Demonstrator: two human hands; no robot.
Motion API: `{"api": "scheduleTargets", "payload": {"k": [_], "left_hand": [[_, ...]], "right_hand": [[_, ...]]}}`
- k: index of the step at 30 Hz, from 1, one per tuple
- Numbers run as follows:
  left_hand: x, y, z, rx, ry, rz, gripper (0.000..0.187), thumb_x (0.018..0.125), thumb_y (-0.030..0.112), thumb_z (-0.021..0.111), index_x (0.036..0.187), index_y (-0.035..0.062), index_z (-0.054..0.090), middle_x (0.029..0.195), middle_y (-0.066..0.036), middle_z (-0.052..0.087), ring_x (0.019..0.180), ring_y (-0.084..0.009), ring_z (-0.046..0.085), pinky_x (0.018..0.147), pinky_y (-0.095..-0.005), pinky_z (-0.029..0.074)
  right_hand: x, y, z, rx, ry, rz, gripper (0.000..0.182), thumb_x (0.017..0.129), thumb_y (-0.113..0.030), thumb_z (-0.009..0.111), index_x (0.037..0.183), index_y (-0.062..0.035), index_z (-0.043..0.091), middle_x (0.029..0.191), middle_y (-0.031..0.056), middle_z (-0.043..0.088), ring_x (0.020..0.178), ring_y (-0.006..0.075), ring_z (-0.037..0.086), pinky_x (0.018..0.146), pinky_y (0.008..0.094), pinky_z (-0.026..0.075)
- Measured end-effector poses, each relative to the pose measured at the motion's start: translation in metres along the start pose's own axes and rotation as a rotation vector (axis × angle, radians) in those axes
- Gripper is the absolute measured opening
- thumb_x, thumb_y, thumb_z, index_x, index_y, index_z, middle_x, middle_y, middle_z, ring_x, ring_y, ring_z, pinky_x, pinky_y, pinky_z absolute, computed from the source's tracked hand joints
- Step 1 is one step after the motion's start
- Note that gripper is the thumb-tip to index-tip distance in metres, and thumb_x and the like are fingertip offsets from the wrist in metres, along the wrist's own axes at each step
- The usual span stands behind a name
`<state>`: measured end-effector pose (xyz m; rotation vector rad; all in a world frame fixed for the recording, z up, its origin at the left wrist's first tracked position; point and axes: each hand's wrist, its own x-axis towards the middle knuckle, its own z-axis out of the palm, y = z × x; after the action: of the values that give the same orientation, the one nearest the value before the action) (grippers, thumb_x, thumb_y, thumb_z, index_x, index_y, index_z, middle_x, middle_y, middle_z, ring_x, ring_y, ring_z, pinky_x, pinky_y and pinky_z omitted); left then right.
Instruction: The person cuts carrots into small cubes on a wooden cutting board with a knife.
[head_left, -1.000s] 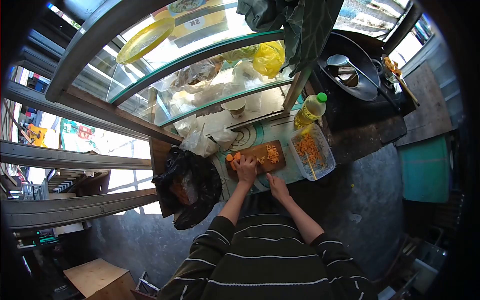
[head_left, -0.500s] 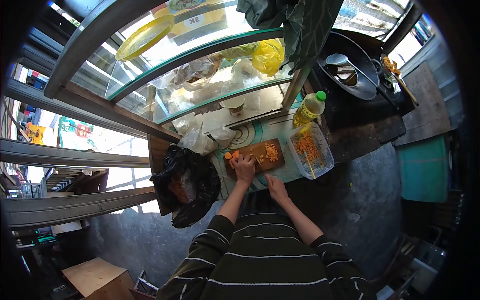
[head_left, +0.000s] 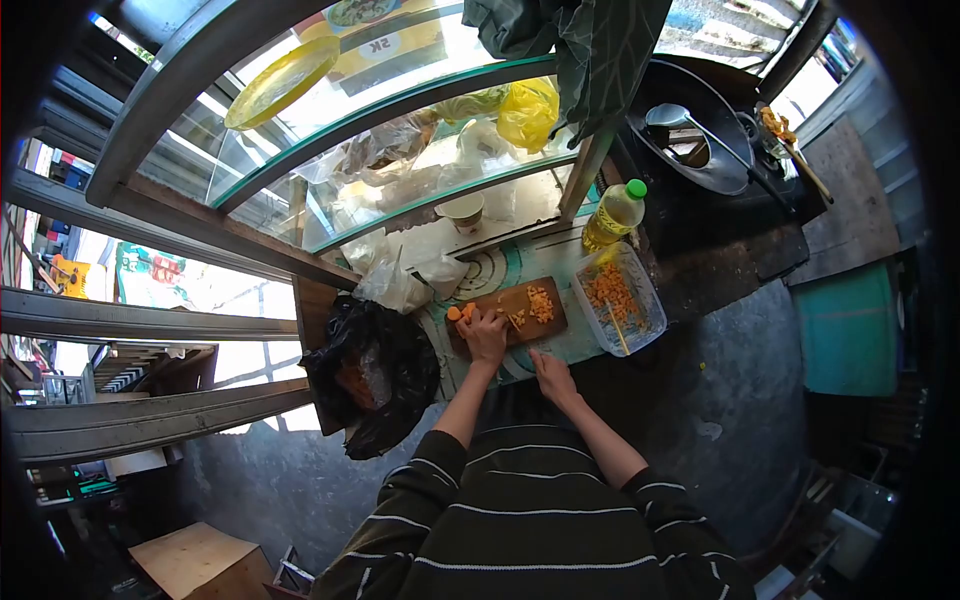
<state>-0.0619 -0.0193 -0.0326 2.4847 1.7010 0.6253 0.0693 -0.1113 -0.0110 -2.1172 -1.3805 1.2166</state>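
Observation:
A brown cutting board (head_left: pixel 531 334) lies on the counter in front of me. My left hand (head_left: pixel 486 338) rests on its left half, fingers bent down on the carrot (head_left: pixel 466 312). Orange carrot ends poke out beyond the fingertips. Close to the board's lower edge, my right hand (head_left: pixel 554 379) is closed around a knife's handle; the thin blade is hard to make out against the board. Small diced carrot (head_left: pixel 540 304) sits in a pile on the right half. Beside the board stands a clear plastic container (head_left: pixel 650 335) of chopped carrot (head_left: pixel 612 291) with a light-coloured stick-like utensil in it.
An oil bottle (head_left: pixel 614 216) with a green cap stands behind the container. A black plastic bag (head_left: pixel 405 365) hangs at the counter's left end. A glass display case (head_left: pixel 400 215) rises behind the board. At the right, a wok (head_left: pixel 733 175) holds a metal ladle (head_left: pixel 668 116).
The view has shifted slightly. My left hand stays on the carrot and my right hand has barely moved beside the board.

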Motion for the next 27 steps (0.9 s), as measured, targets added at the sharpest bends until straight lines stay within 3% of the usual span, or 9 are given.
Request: {"api": "scheduleTargets", "payload": {"k": [10, 18, 27], "left_hand": [[-0.002, 0.001, -0.002, -0.004, -0.018, 0.002, 0.006, 0.062, 0.016, 0.068, 0.067, 0.0146, 0.064, 0.075, 0.002, 0.056, 0.083, -0.0183, 0.049, 0.075, -0.0373, 0.028], [-0.002, -0.003, 0.002, -0.042, 0.001, -0.007, 0.007, 0.062, 0.017, 0.068, 0.068, 0.0148, 0.064, 0.073, 0.002, 0.055, 0.081, -0.0180, 0.049, 0.075, -0.0379, 0.028], [-0.005, 0.001, 0.001, -0.014, 0.008, 0.039, 0.007, 0.064, 0.015, 0.066, 0.070, 0.0128, 0.063, 0.075, 0.001, 0.055, 0.079, -0.0187, 0.049, 0.074, -0.0383, 0.028]], "right_hand": [[0.017, -0.009, -0.002, -0.023, -0.029, 0.003, 0.057, 0.091, -0.045, 0.029, 0.080, 0.0046, 0.057, 0.079, 0.0261, 0.057, 0.086, 0.0429, 0.052, 0.071, 0.0467, 0.039], [-0.001, -0.003, -0.004, -0.016, -0.062, 0.020, 0.059, 0.090, -0.046, 0.026, 0.085, 0.0029, 0.059, 0.087, 0.0273, 0.056, 0.090, 0.0427, 0.051, 0.078, 0.0478, 0.039], [0.010, -0.006, -0.006, -0.032, -0.083, 0.025, 0.056, 0.090, -0.044, 0.028, 0.081, 0.0021, 0.058, 0.084, 0.0260, 0.057, 0.087, 0.0422, 0.052, 0.074, 0.0488, 0.039]]}}
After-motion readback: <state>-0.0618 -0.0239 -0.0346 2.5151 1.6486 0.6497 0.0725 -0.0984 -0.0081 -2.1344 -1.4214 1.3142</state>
